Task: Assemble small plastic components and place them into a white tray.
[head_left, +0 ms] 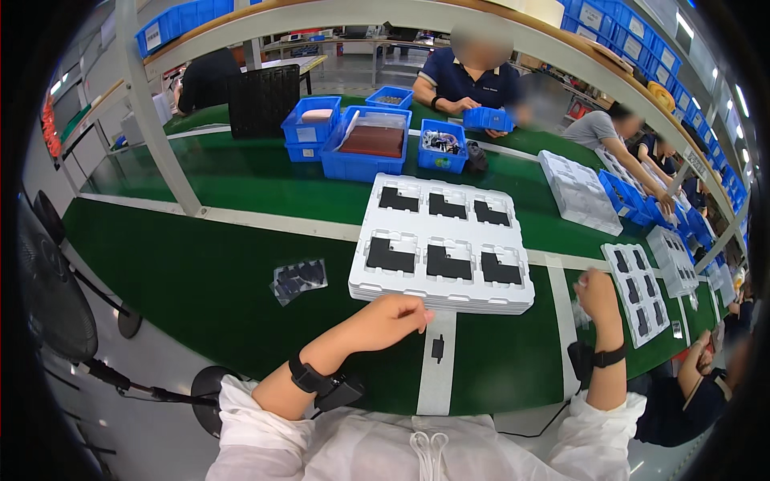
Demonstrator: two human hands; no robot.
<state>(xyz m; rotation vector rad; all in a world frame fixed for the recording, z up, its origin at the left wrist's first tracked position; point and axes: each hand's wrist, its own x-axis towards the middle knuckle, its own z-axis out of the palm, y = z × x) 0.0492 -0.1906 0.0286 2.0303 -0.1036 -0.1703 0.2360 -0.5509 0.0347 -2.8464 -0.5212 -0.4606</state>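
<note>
We look down on a green tabletop [200, 280] at an assembly line. A stack of white moulded trays [442, 244] lies straight in front of us, and we use it as our landmark. The top tray has six recesses in two rows, each with a flat black part seated in it, so the pieces stay apart and face the same way.

Our left hand [391, 318] rests at the near edge of the trays, fingers curled loosely inward; we cannot tell whether its grip holds anything. Our right hand [597, 290] is lifted just right of the trays, clenched into a fist; something small and pale may be pinched in it, but it is too blurred to be sure. Both wrists wear black straps.

A small black part [437, 348] lies on a white stripe just nearer to us than the trays, close to the left hand. Left of the trays lies a clear bag of dark pieces [298, 279]. Beyond the trays stand blue bins [365, 140], within reach of a co-worker [469, 80] seated opposite. Right of the trays, a smaller white tray [638, 293] holds more black parts.
</note>
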